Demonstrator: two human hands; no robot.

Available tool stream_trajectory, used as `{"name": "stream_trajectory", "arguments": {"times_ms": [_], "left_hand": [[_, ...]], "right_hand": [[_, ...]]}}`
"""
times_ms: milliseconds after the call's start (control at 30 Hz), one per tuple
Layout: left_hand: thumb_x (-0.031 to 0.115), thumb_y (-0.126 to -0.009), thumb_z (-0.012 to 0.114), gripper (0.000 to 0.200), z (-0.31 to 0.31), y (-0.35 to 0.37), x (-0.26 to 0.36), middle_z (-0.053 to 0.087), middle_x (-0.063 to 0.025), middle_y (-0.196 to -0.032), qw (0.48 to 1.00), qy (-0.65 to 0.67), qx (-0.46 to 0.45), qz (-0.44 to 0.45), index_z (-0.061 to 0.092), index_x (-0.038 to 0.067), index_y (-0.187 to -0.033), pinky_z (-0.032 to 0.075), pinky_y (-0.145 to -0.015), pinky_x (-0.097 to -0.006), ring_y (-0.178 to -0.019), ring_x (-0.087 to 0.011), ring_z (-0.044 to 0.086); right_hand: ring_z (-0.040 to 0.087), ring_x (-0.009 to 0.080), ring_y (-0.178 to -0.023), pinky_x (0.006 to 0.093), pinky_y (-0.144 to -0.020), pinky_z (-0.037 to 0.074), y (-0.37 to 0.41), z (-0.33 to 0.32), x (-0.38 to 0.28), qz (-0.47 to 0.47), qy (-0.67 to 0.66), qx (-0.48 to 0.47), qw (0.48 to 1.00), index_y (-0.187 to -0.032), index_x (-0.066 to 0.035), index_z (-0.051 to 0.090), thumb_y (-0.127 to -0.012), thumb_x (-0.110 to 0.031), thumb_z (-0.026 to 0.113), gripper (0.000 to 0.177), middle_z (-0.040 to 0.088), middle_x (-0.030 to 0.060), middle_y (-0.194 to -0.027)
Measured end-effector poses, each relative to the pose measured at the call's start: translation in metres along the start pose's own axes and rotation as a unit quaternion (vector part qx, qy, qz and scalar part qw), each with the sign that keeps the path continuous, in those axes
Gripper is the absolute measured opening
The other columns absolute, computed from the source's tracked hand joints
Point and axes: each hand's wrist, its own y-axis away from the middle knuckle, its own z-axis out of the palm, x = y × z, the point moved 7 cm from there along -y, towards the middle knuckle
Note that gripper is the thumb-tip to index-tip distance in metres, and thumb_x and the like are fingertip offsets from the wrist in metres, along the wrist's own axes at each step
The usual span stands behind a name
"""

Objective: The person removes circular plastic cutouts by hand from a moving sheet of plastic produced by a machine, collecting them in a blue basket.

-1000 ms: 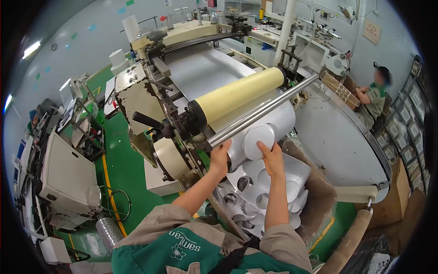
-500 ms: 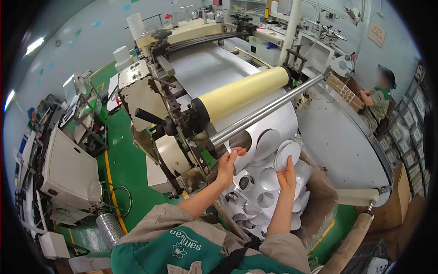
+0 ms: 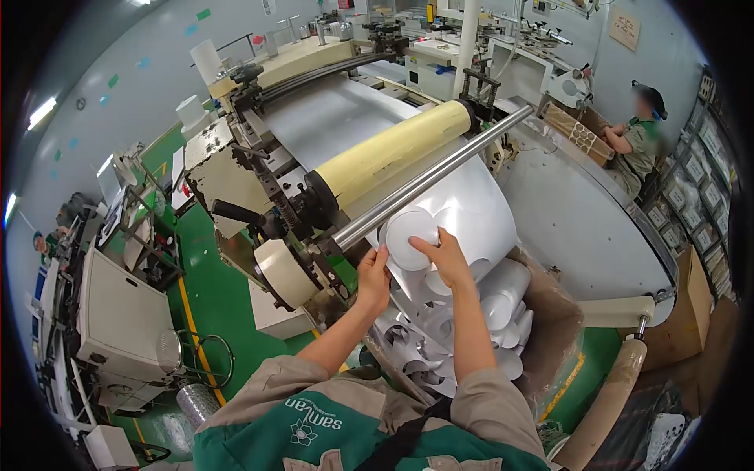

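My right hand [image 3: 446, 257] grips a small stack of round white discs [image 3: 410, 238], thumb on top, in front of the steel bar. The discs lie over the white sheet [image 3: 475, 192] that hangs from the roller with round holes cut in it. At the sheet's left edge, my left hand [image 3: 373, 276] is closed with thumb and fingertips pinched together, close to the discs. It seems to hold the sheet's edge strip, partly hidden by the fingers. Below both hands, punched white sheet waste [image 3: 440, 334] is heaped in a cardboard box [image 3: 550, 322].
A yellow roller [image 3: 397, 153] and a steel bar [image 3: 432, 177] cross the machine just beyond my hands. A black handle [image 3: 234, 210] juts out at left. On the right stand a large grey panel [image 3: 577, 212] and a cardboard tube [image 3: 605, 400]. A co-worker [image 3: 640, 145] sits farther back.
My right hand has moved left and up with the discs, from above the box to the sheet's left edge beside my left hand. The camera view has shifted slightly.
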Motion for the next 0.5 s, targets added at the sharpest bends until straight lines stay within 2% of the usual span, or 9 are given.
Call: {"name": "stream_trajectory", "arguments": {"times_ms": [67, 167, 200, 267, 300, 333, 400, 500], "left_hand": [[0.024, -0.090, 0.051, 0.018, -0.013, -0.005, -0.013, 0.054, 0.0061, -0.073, 1.000, 0.005, 0.019, -0.021, 0.056, 0.009, -0.083, 0.033, -0.055, -0.0179, -0.059, -0.0017, 0.042], [0.024, -0.091, 0.050, 0.018, -0.018, -0.008, -0.016, 0.053, 0.0057, -0.073, 0.999, -0.036, -0.018, -0.010, 0.057, 0.008, -0.085, 0.033, -0.055, -0.0187, -0.059, -0.0019, 0.040], [0.025, -0.091, 0.049, 0.022, -0.016, -0.007, -0.015, 0.059, 0.0011, -0.083, 0.999, -0.029, -0.028, -0.008, 0.057, 0.005, -0.093, 0.039, -0.062, -0.0195, -0.068, -0.0046, 0.051], [0.027, -0.092, 0.047, 0.028, -0.009, 0.000, -0.011, 0.061, -0.0052, -0.097, 0.999, -0.021, -0.019, -0.025, 0.055, 0.003, -0.103, 0.043, -0.073, -0.0217, -0.086, -0.0103, 0.058], [0.028, -0.092, 0.045, 0.032, -0.016, -0.002, -0.017, 0.060, -0.0096, -0.107, 0.998, -0.054, -0.033, -0.023, 0.053, 0.002, -0.109, 0.044, -0.081, -0.0243, -0.099, -0.0149, 0.057], [0.028, -0.092, 0.045, 0.032, -0.017, -0.003, -0.017, 0.060, -0.0090, -0.107, 0.998, -0.054, -0.037, -0.018, 0.053, 0.002, -0.109, 0.043, -0.080, -0.0238, -0.099, -0.0145, 0.057], [0.028, -0.093, 0.044, 0.032, -0.015, -0.003, -0.018, 0.060, -0.0077, -0.106, 0.998, -0.052, -0.045, -0.009, 0.053, 0.003, -0.110, 0.043, -0.080, -0.0230, -0.098, -0.0139, 0.057], [0.029, -0.092, 0.047, 0.033, -0.016, 0.010, -0.030, 0.059, -0.0067, -0.110, 0.988, -0.109, -0.075, -0.081, 0.052, 0.003, -0.111, 0.042, -0.078, -0.0224, -0.096, -0.0118, 0.056]], "right_hand": [[0.056, 0.0179, -0.088, 0.0292, -0.076, 0.046, -0.003, 0.004, 0.015, 0.040, -0.021, -0.032, 0.998, -0.111, 0.011, 0.047, -0.071, -0.022, 0.072, 0.057, 0.058, 0.0154, -0.101], [0.055, 0.0179, -0.094, 0.0301, -0.081, 0.044, 0.010, 0.002, 0.028, 0.027, -0.172, -0.021, 0.984, -0.111, 0.010, 0.047, -0.076, -0.019, 0.069, 0.050, 0.057, 0.0127, -0.103], [0.055, 0.0179, -0.095, 0.0304, -0.082, 0.044, 0.016, 0.002, 0.037, 0.025, -0.223, -0.018, 0.974, -0.111, 0.009, 0.048, -0.077, -0.019, 0.068, 0.048, 0.057, 0.0119, -0.103], [0.053, 0.0207, -0.102, 0.0340, -0.091, 0.041, 0.021, -0.019, 0.062, 0.046, -0.367, 0.042, 0.928, -0.118, 0.003, 0.043, -0.082, -0.014, 0.062, 0.045, 0.054, 0.0097, -0.112], [0.054, 0.0200, -0.102, 0.0355, -0.091, 0.042, 0.023, -0.034, 0.071, 0.045, -0.397, 0.070, 0.914, -0.117, 0.001, 0.045, -0.082, -0.016, 0.062, 0.042, 0.054, 0.0084, -0.112], [0.054, 0.0192, -0.102, 0.0370, -0.090, 0.043, 0.025, -0.049, 0.074, 0.044, -0.427, 0.100, 0.898, -0.115, -0.002, 0.047, -0.082, -0.017, 0.062, 0.040, 0.054, 0.0071, -0.113], [0.053, 0.0209, -0.104, 0.0359, -0.090, 0.043, 0.035, -0.073, 0.058, 0.003, -0.420, 0.121, 0.899, -0.119, 0.001, 0.043, -0.083, -0.015, 0.060, 0.042, 0.052, 0.0092, -0.115], [0.052, 0.0222, -0.104, 0.0353, -0.091, 0.042, 0.049, -0.077, 0.015, -0.037, -0.361, 0.133, 0.922, -0.121, 0.004, 0.040, -0.085, -0.013, 0.057, 0.044, 0.051, 0.0112, -0.115]]}}
